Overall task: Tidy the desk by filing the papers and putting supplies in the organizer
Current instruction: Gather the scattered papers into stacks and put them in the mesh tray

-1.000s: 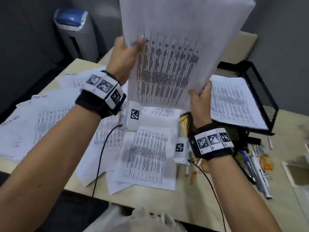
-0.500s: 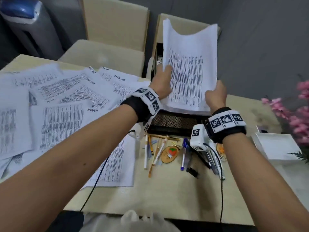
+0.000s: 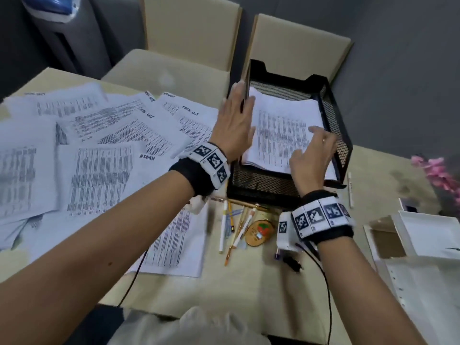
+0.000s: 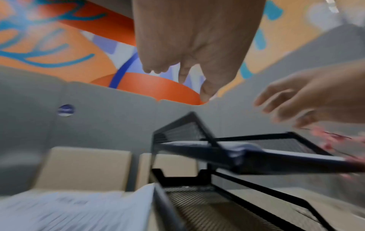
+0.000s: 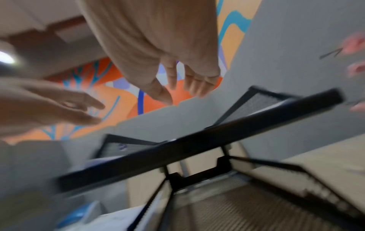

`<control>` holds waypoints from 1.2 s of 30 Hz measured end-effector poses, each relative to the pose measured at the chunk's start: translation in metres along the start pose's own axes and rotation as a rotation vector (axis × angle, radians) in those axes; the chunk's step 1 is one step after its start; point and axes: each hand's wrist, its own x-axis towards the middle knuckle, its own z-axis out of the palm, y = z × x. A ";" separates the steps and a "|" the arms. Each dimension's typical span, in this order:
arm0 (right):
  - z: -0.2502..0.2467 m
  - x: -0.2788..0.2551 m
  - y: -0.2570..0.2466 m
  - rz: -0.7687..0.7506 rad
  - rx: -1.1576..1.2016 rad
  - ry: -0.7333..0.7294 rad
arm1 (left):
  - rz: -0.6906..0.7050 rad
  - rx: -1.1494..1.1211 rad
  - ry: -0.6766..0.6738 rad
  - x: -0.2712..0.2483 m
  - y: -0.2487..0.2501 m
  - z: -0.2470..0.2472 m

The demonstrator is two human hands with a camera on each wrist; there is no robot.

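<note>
A black mesh paper tray (image 3: 334, 125) stands at the back of the desk, with a second tier under it (image 4: 247, 206). A stack of printed papers (image 3: 281, 128) lies flat in the top tier. My left hand (image 3: 234, 118) is open, fingers straight, at the tray's left edge. My right hand (image 3: 312, 148) hovers open over the right part of the stack, fingers spread; whether it touches the paper is unclear. Both wrist views show empty hands (image 4: 189, 46) (image 5: 158, 54) above the tray rim (image 5: 197, 140). Pens and pencils (image 3: 234, 225) lie in front of the tray.
Several loose printed sheets (image 3: 99, 150) cover the desk's left half. An orange oval tag (image 3: 258, 231) lies among the pens, and a white marker (image 3: 350, 190) to the tray's right. A white box (image 3: 428, 232) and pink flowers (image 3: 438, 170) stand at right. Two beige chairs (image 3: 189, 33) stand behind.
Both hands held the paper stack upright over the tray; it now lies flat in the top tier, and both hands have let go and spread open.
</note>
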 end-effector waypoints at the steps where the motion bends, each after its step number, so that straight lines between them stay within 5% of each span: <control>1: 0.004 -0.013 -0.014 -0.050 0.092 0.029 | -0.065 -0.030 0.031 -0.004 -0.018 -0.008; 5: 0.053 -0.070 -0.064 -0.157 0.242 -0.221 | -0.460 -0.015 -0.063 -0.045 -0.127 -0.025; 8: 0.107 -0.098 -0.070 0.004 0.125 -0.562 | -0.771 0.060 -0.223 -0.099 -0.205 -0.032; 11: 0.138 -0.120 -0.065 0.166 -0.096 -0.723 | -1.010 0.082 -0.328 -0.159 -0.259 -0.041; 15: 0.156 -0.136 -0.072 0.315 -0.007 -0.664 | -1.096 0.049 -0.296 -0.217 -0.289 -0.037; 18: 0.168 -0.146 -0.094 0.316 0.006 -0.580 | -0.986 0.124 -0.369 -0.229 -0.290 -0.031; 24: 0.209 -0.171 -0.142 0.295 -0.008 -0.636 | -0.779 0.041 -0.426 -0.214 -0.281 -0.044; 27: 0.216 -0.176 -0.150 0.287 0.025 -0.695 | -0.870 -0.034 -0.293 -0.211 -0.318 -0.067; 30: 0.201 -0.164 -0.167 0.105 0.092 -0.656 | -1.102 0.066 -0.213 -0.228 -0.359 -0.091; 33: 0.168 -0.131 -0.200 -0.081 0.258 -0.460 | -1.323 0.036 -0.219 -0.258 -0.390 -0.108; 36: 0.152 -0.097 -0.226 -0.047 0.423 -0.188 | -1.350 0.021 -0.163 -0.268 -0.405 -0.112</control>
